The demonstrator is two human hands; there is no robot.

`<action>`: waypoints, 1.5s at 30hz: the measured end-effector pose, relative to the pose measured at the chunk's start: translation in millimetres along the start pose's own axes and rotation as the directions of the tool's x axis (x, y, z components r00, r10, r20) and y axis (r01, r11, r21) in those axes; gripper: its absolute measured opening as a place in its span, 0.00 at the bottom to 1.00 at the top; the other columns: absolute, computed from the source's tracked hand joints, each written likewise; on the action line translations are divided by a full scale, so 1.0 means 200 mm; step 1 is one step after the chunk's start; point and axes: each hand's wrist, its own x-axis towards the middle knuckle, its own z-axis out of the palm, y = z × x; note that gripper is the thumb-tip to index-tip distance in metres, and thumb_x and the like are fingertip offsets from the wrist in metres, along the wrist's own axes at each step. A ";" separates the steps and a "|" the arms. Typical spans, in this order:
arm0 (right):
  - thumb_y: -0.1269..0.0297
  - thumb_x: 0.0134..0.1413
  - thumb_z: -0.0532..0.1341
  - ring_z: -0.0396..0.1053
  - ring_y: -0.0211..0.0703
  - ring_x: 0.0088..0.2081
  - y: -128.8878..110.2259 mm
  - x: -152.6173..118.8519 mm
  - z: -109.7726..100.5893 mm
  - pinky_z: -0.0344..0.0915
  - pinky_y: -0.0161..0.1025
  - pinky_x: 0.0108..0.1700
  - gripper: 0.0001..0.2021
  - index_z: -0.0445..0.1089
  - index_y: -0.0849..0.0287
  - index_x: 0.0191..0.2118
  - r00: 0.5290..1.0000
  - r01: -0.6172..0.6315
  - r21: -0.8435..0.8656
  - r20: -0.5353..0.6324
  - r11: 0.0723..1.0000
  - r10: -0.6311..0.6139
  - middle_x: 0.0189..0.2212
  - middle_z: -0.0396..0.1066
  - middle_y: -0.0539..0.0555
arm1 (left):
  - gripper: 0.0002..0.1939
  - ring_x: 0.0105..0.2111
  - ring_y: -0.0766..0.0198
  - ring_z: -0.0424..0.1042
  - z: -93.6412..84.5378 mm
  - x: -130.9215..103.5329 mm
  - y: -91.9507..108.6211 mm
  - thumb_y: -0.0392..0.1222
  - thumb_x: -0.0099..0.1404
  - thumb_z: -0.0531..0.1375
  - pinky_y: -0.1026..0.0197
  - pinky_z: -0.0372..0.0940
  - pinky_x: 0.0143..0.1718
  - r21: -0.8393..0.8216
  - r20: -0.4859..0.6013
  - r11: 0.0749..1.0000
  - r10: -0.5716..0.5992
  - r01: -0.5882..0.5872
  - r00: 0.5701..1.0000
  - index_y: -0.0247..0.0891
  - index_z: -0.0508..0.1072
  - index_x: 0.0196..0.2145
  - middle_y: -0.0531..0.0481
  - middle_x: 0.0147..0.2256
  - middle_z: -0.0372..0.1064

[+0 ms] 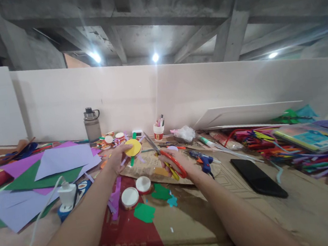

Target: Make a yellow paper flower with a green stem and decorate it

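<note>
Between the fingers of my left hand [117, 159] is a paper flower [133, 147] with a round yellow centre and thin green and lilac strips sticking out. My right hand [172, 165] is closed around the red and yellow handles of a pair of scissors [173, 162]. The blades point up and to the left, close to the flower's right side. Below the hands lie two white-topped round paper pieces [130, 197], green paper scraps [144, 212] and a small blue paper star [172, 201]. Purple strips [114, 203] lie under my left wrist.
Coloured paper sheets [62, 161] and a charger on a power strip [67, 196] lie left. A bottle [92, 126] and pen cup [158, 131] stand behind. A blue glue gun [206, 163], black phone [258, 177] and piled craft sticks [252, 140] are right.
</note>
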 end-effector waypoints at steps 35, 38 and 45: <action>0.56 0.49 0.63 0.57 0.32 0.15 -0.09 -0.05 0.05 0.55 0.29 0.13 0.11 0.64 0.56 0.26 0.994 -0.089 -0.103 -0.078 0.991 0.081 0.16 0.60 0.45 | 0.10 0.27 0.64 0.73 -0.03 0.01 -0.01 0.35 0.48 0.65 0.67 0.69 0.24 0.012 -0.048 1.000 0.004 -0.004 0.999 0.33 0.75 0.31 0.47 0.30 0.75; 0.56 0.49 0.62 0.55 0.31 0.13 -0.08 -0.04 0.05 0.52 0.29 0.13 0.09 0.68 0.56 0.31 0.992 -0.094 -0.104 -0.096 0.990 0.084 0.15 0.58 0.44 | 0.10 0.26 0.65 0.72 -0.02 0.00 -0.01 0.35 0.47 0.66 0.67 0.68 0.22 0.030 -0.065 1.000 0.009 -0.007 0.998 0.34 0.75 0.31 0.48 0.29 0.75; 0.51 0.50 0.62 0.54 0.30 0.15 -0.01 0.02 -0.03 0.52 0.29 0.16 0.13 0.62 0.55 0.31 0.990 0.025 -0.067 -0.137 0.997 -0.034 0.18 0.58 0.43 | 0.12 0.27 0.65 0.73 -0.01 0.00 0.02 0.36 0.50 0.68 0.68 0.69 0.26 0.145 0.046 0.989 -0.011 0.004 0.999 0.32 0.76 0.34 0.45 0.31 0.76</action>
